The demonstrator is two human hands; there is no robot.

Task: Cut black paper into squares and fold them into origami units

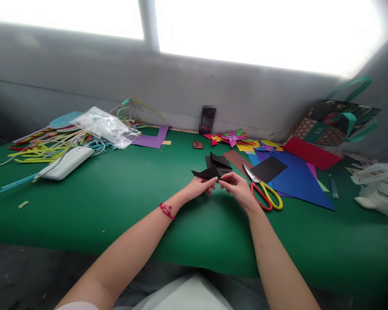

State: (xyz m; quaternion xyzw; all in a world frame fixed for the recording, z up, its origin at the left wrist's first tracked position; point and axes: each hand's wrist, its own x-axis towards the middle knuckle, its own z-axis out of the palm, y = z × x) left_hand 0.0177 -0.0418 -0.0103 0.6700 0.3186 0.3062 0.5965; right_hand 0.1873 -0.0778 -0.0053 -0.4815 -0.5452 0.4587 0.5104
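Observation:
Between my two hands is a piece of folded black paper (pixel 207 172), with a pointed end sticking out to the left. My left hand (pixel 198 187) pinches it from below, thumb on top. At its right end, the fingers of my right hand (pixel 236 186) are closed on the same piece. Just behind lie more folded black papers (pixel 220 160), partly covered by the held one. Scissors (pixel 261 188) with one red and one yellow handle rest right of my right hand, their blades slightly apart. A small brown folded paper (pixel 198 145) sits farther back.
Colourful paper stars (pixel 233 138) lie by the wall. Right of the scissors are a black sheet (pixel 268 168), blue paper (pixel 302 181) and a red envelope (pixel 312 153). On the left are a white device (pixel 67 162), a clear plastic bag (pixel 105 127) and fuzzy craft sticks. A gift bag (pixel 323 131) stands at the right.

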